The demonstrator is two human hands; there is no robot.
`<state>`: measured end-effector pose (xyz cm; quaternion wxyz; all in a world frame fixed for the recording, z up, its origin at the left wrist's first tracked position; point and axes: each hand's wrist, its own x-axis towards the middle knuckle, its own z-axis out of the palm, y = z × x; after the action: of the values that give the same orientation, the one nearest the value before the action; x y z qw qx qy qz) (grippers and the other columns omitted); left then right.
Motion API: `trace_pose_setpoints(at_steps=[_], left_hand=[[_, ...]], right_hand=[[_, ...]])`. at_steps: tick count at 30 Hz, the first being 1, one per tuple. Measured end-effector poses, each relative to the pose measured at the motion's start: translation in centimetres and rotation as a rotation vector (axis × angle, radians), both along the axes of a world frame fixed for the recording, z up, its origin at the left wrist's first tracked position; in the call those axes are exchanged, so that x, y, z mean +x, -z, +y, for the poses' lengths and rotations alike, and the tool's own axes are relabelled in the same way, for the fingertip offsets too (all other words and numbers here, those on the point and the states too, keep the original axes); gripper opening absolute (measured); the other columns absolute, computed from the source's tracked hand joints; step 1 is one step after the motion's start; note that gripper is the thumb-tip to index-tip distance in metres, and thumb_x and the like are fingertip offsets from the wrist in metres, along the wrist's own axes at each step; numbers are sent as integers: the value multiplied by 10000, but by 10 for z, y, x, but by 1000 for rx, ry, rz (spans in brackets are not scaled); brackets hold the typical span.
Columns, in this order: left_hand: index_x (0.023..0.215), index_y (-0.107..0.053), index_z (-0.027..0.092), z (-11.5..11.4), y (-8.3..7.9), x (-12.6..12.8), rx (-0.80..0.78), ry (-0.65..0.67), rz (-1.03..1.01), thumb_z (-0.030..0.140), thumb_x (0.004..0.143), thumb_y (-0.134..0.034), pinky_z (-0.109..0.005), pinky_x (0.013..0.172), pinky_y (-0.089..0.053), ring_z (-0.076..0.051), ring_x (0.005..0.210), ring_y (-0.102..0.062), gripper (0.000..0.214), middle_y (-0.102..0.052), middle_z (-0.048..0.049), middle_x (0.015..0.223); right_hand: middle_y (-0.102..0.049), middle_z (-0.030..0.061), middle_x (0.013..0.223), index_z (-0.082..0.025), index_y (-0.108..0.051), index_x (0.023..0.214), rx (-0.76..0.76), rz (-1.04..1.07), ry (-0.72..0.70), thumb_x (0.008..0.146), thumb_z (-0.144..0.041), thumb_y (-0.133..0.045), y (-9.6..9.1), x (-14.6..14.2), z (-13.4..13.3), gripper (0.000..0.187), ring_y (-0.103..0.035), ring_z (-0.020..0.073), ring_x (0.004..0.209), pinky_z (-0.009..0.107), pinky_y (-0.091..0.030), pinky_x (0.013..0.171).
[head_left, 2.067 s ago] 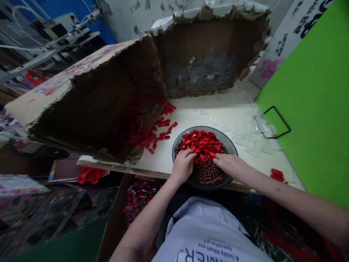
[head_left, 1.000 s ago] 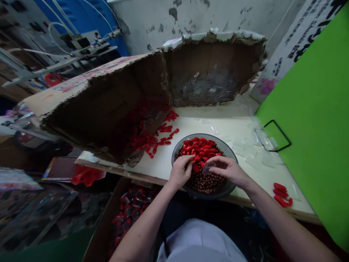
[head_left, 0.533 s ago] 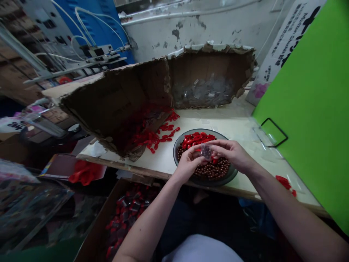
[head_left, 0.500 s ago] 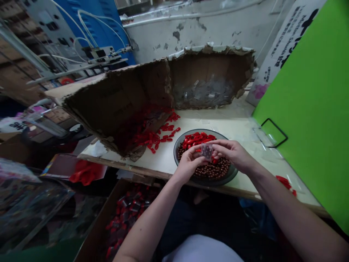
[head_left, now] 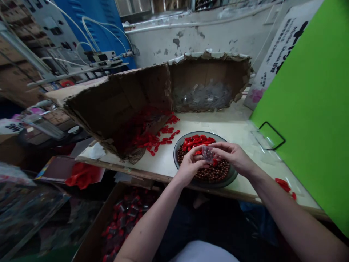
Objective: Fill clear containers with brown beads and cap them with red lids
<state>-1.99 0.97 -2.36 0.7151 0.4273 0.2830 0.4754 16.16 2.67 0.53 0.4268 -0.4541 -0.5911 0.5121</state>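
A small clear plastic box [head_left: 207,154] is held up over a bowl, with dark beads showing in or through it. The thumb and fingers of my left hand [head_left: 192,160] close on its left side. My right hand [head_left: 235,155] pinches at its right edge, fingertips partly hidden. Under the right fingers shows a red plastic piece [head_left: 215,162]; whether that hand grips it I cannot tell. Below both hands, the grey bowl [head_left: 176,160] contains brown beads [head_left: 211,173] at the front and glossy red pieces [head_left: 197,140] at the back.
A torn cardboard box [head_left: 120,98] on the white table spills red pieces [head_left: 152,140]; its back section has clear plastic parts [head_left: 209,92]. At right stand a green panel [head_left: 305,109] and several red pieces [head_left: 283,185]. Below left, a carton holds red-and-clear items [head_left: 128,214].
The clear box has tilted a little and shifted slightly right, still between both hands. The view has moved slightly; the bowl and loose pieces stay in place.
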Motion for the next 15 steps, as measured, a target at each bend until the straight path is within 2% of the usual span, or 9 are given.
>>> trace_pose_setpoints(at_steps=[10, 15], left_hand=[[1313, -471, 181, 16, 12, 2, -59, 24, -31, 117, 703, -634, -313, 775, -536, -214, 866, -697, 635, -714, -81, 958], [1322, -471, 181, 22, 16, 3, -61, 20, -21, 120, 731, -596, -320, 774, -540, -213, 872, -696, 607, -712, -84, 967]], right_hand=[[-722, 69, 992, -185, -722, 1007, -67, 24, -1, 745, -436, -708, 8, 1, 14, 362, -628, 139, 723, 272, -517, 647], [-721, 38, 953, -202, -717, 1010, -107, 47, -6, 756, -400, -711, 17, 4, 20, 321, -609, 108, 689, 242, -503, 635]])
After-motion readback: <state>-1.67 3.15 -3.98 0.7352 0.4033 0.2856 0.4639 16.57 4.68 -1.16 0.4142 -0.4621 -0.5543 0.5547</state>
